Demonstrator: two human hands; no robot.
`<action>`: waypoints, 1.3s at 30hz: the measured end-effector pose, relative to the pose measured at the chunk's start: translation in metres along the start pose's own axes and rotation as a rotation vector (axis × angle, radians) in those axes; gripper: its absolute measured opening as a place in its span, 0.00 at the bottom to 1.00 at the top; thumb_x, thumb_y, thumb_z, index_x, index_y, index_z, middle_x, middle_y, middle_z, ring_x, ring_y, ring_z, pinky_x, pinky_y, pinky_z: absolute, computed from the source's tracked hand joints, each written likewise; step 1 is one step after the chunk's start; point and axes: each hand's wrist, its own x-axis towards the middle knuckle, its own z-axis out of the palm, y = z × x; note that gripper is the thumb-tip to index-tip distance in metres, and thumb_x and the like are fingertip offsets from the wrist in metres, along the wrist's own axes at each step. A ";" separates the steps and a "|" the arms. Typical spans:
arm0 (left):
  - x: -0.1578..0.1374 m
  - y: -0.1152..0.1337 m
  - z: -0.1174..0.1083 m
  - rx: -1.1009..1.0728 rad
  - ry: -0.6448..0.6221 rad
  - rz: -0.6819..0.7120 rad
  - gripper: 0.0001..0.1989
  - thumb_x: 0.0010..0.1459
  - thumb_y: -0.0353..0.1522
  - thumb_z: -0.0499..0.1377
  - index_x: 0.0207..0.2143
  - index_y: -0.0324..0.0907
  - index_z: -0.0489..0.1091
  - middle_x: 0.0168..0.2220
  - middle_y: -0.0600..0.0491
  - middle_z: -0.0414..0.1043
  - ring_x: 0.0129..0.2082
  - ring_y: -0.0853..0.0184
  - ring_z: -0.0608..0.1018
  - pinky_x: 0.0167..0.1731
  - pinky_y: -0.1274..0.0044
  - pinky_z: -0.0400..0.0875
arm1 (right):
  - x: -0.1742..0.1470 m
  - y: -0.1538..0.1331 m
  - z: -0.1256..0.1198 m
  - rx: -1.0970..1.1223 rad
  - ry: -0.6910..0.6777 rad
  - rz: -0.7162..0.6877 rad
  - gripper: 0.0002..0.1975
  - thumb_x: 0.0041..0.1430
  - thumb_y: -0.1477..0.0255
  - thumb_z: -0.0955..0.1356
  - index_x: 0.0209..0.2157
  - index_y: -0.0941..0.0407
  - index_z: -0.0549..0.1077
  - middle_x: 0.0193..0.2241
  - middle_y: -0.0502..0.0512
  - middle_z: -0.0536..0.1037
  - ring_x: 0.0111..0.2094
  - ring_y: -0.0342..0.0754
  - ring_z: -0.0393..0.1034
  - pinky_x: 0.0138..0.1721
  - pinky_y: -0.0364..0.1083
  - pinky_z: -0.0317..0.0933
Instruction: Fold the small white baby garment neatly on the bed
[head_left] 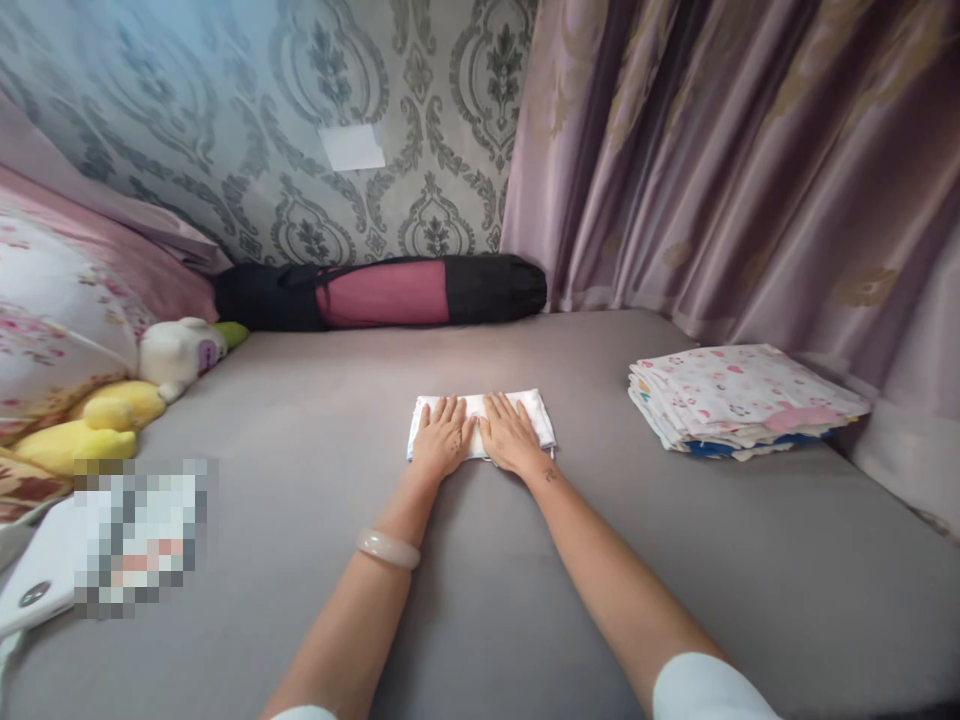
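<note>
A white folded cloth (534,402) lies flat on the grey bed sheet (315,450), a long narrow rectangle in front of me. My left hand (444,436) rests palm down on its left half, fingers stretched out. On the right half lies my right hand (513,432), also flat, with its fingers spread a little. The two thumbs come close together over the middle of the cloth. Both palms cover much of it, so its pattern is mostly hidden.
To the right sits a stack of folded printed cloths (742,390) beside the curtain (675,160). A black and pink rolled bag (382,293) lies along the wall. At left are plush toys (180,355), a floral pillow (60,300) and a white object (56,550), partly blurred out.
</note>
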 end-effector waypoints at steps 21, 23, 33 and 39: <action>-0.003 -0.007 0.008 0.032 0.009 -0.051 0.30 0.68 0.43 0.36 0.65 0.36 0.54 0.65 0.42 0.55 0.66 0.54 0.55 0.65 0.58 0.47 | -0.001 0.006 0.003 -0.077 -0.009 0.097 0.30 0.69 0.64 0.51 0.65 0.67 0.55 0.66 0.63 0.53 0.68 0.52 0.42 0.66 0.55 0.33; -0.003 -0.007 0.007 0.030 0.016 -0.053 0.30 0.68 0.43 0.36 0.65 0.36 0.54 0.65 0.43 0.55 0.66 0.54 0.55 0.64 0.57 0.47 | -0.001 0.006 0.001 -0.070 -0.025 0.099 0.30 0.69 0.64 0.51 0.65 0.66 0.54 0.67 0.62 0.53 0.68 0.52 0.42 0.66 0.55 0.33; -0.003 -0.013 0.003 0.018 0.058 -0.115 0.29 0.68 0.42 0.36 0.64 0.38 0.56 0.65 0.44 0.55 0.67 0.54 0.52 0.65 0.54 0.40 | -0.002 0.014 -0.010 -0.122 -0.011 0.170 0.30 0.69 0.65 0.51 0.65 0.68 0.54 0.67 0.64 0.52 0.68 0.54 0.42 0.66 0.56 0.32; -0.003 -0.014 0.006 -0.014 0.020 -0.121 0.29 0.67 0.42 0.37 0.64 0.39 0.55 0.65 0.44 0.54 0.67 0.53 0.52 0.65 0.53 0.42 | -0.002 0.016 -0.006 -0.118 -0.041 0.169 0.30 0.69 0.64 0.50 0.65 0.68 0.54 0.67 0.64 0.51 0.68 0.54 0.41 0.66 0.56 0.33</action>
